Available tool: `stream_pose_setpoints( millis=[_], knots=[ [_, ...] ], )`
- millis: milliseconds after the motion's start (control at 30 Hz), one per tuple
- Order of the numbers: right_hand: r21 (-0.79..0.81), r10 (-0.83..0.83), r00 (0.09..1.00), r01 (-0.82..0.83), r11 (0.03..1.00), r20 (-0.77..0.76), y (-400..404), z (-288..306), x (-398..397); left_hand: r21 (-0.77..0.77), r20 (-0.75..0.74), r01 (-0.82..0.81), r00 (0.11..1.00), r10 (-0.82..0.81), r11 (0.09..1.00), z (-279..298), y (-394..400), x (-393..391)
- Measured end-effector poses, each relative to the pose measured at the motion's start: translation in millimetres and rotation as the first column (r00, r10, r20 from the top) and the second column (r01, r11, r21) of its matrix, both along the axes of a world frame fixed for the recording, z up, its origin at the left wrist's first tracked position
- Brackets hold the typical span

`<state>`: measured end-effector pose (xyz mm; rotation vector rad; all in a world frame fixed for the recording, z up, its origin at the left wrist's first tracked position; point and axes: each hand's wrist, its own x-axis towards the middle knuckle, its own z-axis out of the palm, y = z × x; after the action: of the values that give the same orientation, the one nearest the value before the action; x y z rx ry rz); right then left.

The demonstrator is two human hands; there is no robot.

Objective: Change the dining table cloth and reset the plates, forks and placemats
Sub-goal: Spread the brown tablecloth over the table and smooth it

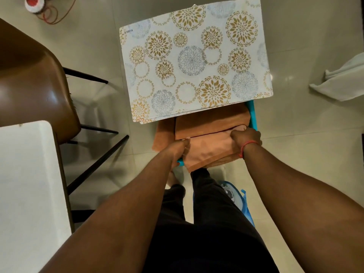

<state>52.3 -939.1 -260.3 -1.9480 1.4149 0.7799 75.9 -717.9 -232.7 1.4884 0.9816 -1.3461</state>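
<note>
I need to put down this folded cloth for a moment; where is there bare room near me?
The white table top at your left, beside the brown chair, shows bare. So does the floor at the right, short of the white cloth. The blue stool is crowded: placemats and orange cloth, gripped by left hand and right hand.

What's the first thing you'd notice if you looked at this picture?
The big white placemats with gold and grey flower circles, stacked at the top middle over a blue stool. Just below them, the left hand and right hand grip a folded orange cloth. A shiny brown chair stands at the left.
</note>
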Motion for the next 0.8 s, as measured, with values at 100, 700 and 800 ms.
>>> stream_pose_setpoints(
  millis=[100,700,800],
  knots=[
    [0.056,-0.105,0.984,0.098,0.994,0.143,9.8,13.0,-5.7,-0.029,0.054,0.075,0.996,-0.073,0.997,9.0,-1.6,2.3],
    [0.447,-0.603,0.71,0.435,0.782,0.364,59.3,142.4,-81.8,0.094,0.694,0.923,0.207,-0.689,0.372,92.3,26.6,-10.1],
    [0.459,-0.622,0.664,0.438,0.773,0.414,66.2,168.8,-95.7,0.057,0.702,0.932,0.218,-0.678,0.358,106.7,35.3,-6.4]
  ],
)
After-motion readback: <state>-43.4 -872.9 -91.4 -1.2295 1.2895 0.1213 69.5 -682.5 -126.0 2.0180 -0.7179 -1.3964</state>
